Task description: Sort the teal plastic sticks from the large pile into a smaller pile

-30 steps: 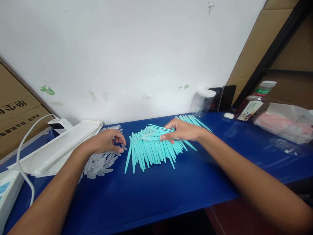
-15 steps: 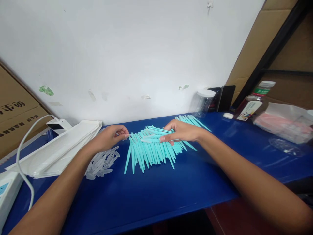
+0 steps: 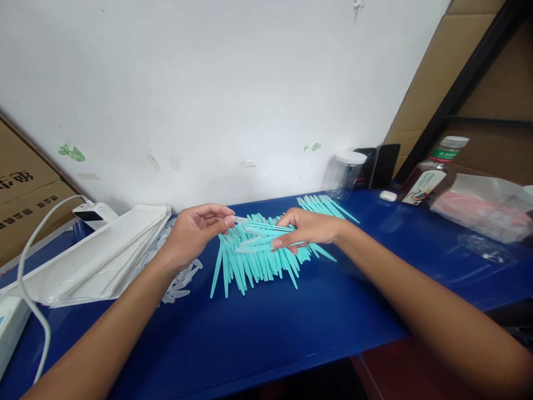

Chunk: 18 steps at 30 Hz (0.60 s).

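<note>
My left hand (image 3: pixel 202 230) pinches a small translucent cap (image 3: pixel 240 220) between thumb and fingers, at the tip of one razor in the other hand. My right hand (image 3: pixel 306 229) is closed round a few slim turquoise eyebrow razors (image 3: pixel 266 232), fanned out with their ends pointing left. Some of these ends carry translucent caps. Beneath both hands lies a wide pile of turquoise razors (image 3: pixel 254 269), side by side on the blue table (image 3: pixel 266 333). Loose translucent caps (image 3: pixel 180 283) are heaped left of the pile, partly hidden by my left forearm.
More razors (image 3: pixel 325 205) lie in a row behind my right hand. White paper sleeves (image 3: pixel 108 255), a white device (image 3: pixel 95 214) and its cable are on the left. A clear jar (image 3: pixel 347 172), a bottle (image 3: pixel 433 172) and a plastic bag (image 3: pixel 478 208) stand at the right.
My left hand has moved right and slightly up, bringing a cap to the razors in my right hand. The right hand has stayed nearly in place, its razors spread a little more.
</note>
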Each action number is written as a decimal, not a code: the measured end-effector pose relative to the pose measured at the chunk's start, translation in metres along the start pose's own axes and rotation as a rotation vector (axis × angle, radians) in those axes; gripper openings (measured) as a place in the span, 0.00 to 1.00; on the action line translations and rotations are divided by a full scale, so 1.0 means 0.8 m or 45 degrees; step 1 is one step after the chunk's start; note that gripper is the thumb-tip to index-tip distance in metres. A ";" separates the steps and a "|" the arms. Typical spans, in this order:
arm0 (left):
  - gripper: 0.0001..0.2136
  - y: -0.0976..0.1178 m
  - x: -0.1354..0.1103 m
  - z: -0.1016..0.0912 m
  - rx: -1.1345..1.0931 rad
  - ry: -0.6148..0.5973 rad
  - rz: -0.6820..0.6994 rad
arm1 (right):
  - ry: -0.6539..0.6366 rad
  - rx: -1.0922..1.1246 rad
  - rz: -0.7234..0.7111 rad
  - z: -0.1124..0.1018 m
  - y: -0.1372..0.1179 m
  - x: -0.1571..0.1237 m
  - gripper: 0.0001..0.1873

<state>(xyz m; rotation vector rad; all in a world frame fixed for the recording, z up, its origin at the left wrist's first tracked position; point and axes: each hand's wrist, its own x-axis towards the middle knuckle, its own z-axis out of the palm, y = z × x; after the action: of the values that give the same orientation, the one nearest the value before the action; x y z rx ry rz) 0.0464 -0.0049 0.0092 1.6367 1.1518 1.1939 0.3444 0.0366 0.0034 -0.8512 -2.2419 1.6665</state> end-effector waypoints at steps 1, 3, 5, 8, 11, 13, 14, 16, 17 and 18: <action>0.17 0.001 0.000 0.001 0.000 0.018 0.001 | -0.005 0.010 0.001 0.000 0.000 0.000 0.19; 0.18 0.002 -0.001 0.001 0.011 0.042 0.005 | -0.014 0.024 -0.002 0.001 0.001 0.001 0.19; 0.19 0.004 -0.001 0.001 0.030 0.059 0.008 | -0.016 0.037 -0.008 0.000 0.003 0.001 0.18; 0.20 0.006 0.000 0.001 0.076 0.084 0.021 | -0.013 0.050 -0.007 -0.003 0.005 0.001 0.18; 0.19 0.005 -0.001 0.003 0.107 0.103 0.050 | -0.017 0.052 -0.010 -0.005 0.007 0.001 0.19; 0.18 0.004 -0.001 0.003 0.115 0.107 0.060 | -0.022 0.045 -0.012 -0.005 0.006 0.001 0.19; 0.18 0.004 -0.001 0.003 0.120 0.108 0.060 | -0.021 0.040 -0.012 -0.005 0.006 0.000 0.18; 0.17 0.004 -0.001 0.002 0.131 0.107 0.059 | -0.015 0.037 -0.012 -0.004 0.004 0.000 0.18; 0.16 0.004 -0.002 0.002 0.134 0.103 0.061 | -0.013 0.039 -0.013 -0.004 0.003 0.000 0.18; 0.16 0.003 -0.002 0.001 0.135 0.096 0.067 | -0.012 0.043 -0.014 -0.003 0.002 0.000 0.18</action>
<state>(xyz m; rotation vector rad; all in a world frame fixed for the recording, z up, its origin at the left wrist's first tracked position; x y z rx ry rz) 0.0479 -0.0072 0.0110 1.7230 1.2448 1.2559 0.3466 0.0390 0.0027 -0.8236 -2.2139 1.7024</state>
